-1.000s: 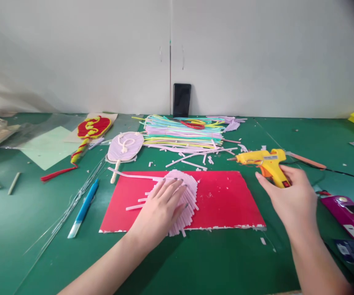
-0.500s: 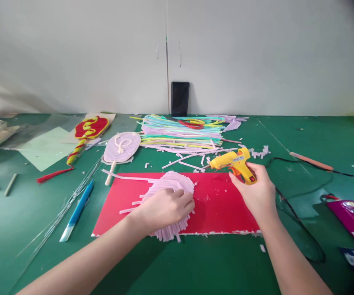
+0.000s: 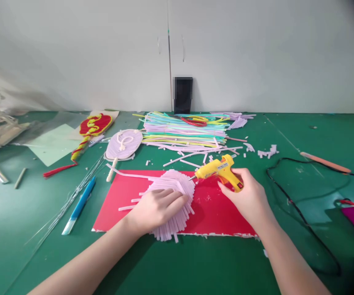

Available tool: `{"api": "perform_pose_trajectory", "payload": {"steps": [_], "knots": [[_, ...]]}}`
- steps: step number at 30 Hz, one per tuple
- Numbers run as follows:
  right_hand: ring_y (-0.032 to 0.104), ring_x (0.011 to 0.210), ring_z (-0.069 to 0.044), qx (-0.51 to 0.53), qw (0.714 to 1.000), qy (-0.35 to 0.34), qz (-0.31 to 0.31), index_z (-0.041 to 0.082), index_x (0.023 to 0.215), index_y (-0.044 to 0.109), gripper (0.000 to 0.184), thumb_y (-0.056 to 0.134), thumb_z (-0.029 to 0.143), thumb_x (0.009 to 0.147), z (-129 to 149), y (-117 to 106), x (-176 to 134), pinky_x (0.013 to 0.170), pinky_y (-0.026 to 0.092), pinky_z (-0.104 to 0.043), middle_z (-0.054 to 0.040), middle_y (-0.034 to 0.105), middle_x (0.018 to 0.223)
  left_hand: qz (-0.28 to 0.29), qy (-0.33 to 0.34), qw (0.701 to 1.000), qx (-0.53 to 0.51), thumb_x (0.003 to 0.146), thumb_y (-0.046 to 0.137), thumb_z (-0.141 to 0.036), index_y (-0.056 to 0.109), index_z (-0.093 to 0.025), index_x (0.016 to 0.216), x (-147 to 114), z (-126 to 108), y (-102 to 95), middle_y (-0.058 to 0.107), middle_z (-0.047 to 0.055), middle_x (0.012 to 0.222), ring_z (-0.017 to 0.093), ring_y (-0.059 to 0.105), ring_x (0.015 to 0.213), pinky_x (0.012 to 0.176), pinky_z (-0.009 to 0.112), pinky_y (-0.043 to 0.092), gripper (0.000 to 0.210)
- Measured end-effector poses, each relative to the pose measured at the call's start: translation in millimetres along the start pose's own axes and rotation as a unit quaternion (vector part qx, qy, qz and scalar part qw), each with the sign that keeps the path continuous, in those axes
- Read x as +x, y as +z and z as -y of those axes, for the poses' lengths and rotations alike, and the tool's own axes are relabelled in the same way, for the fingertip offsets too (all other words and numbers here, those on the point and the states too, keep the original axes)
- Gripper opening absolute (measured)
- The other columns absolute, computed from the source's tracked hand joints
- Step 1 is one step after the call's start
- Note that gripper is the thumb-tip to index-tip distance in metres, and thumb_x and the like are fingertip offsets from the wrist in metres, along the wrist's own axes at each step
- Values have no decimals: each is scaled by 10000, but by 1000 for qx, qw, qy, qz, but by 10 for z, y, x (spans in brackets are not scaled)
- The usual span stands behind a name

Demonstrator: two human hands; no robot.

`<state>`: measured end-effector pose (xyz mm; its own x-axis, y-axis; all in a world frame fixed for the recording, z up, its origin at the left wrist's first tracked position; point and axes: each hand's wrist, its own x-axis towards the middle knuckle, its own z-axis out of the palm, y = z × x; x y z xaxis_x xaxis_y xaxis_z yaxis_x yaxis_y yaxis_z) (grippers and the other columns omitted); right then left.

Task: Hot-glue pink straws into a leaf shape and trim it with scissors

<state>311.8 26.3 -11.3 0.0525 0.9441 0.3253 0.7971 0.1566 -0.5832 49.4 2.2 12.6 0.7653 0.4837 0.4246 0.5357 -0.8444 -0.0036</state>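
My right hand grips a yellow hot glue gun by its handle, nozzle pointing left at the upper right edge of a panel of lilac pipe cleaners. These lie side by side in a rounded shape, their ends uneven along the left and bottom. Over the panel, my left hand presses down with its fingers bent and together; the fingertips are partly hidden. One long lilac pipe cleaner reaches out to the left beyond the panel. Beneath everything is a red board on a green table.
Behind lie a bundle of coloured pipe cleaners and a phone against the wall. A lilac fan, a red and yellow fan, wires and a blue pen-like tool are left. A black cord curves at right.
The glue gun has moved left and slightly down, bringing its nozzle to the lilac panel. My left hand has shifted slightly left on the panel. The camera view has turned a little.
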Motion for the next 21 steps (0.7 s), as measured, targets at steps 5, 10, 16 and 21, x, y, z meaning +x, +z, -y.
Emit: {"api": "perform_pose_trajectory", "payload": {"steps": [5,10,16,21], "knots": [[672,798,-222,-22,999,-38,10,230,984,548,272,633,384,777,73,70,-46,642,537,-308,-62,677,918,-28,-30,999,-18,975,334,-110,517,-139,1097,-33,-4,26,691,49,786,150,648,653,566,261,490,221],[664,741,-213,-45,996,-73,-3,225,1000,547,237,584,374,819,102,117,-59,610,528,-301,-61,673,887,-46,-21,999,1,953,373,-78,506,-115,1104,-19,-27,26,683,43,740,153,645,627,556,260,493,204],[668,778,-213,-80,992,-100,-10,219,1009,542,228,535,390,859,128,120,-63,648,539,-303,-66,666,916,-56,-12,997,43,950,375,-72,537,-99,1066,7,-55,30,699,48,762,148,665,671,553,252,510,200],[667,833,-221,-94,989,-110,-20,218,1008,542,235,510,411,877,125,153,-70,692,542,-310,-78,666,947,-57,-25,995,81,954,386,-76,559,-99,1033,38,-70,64,688,22,732,131,642,614,491,250,469,191]]}}
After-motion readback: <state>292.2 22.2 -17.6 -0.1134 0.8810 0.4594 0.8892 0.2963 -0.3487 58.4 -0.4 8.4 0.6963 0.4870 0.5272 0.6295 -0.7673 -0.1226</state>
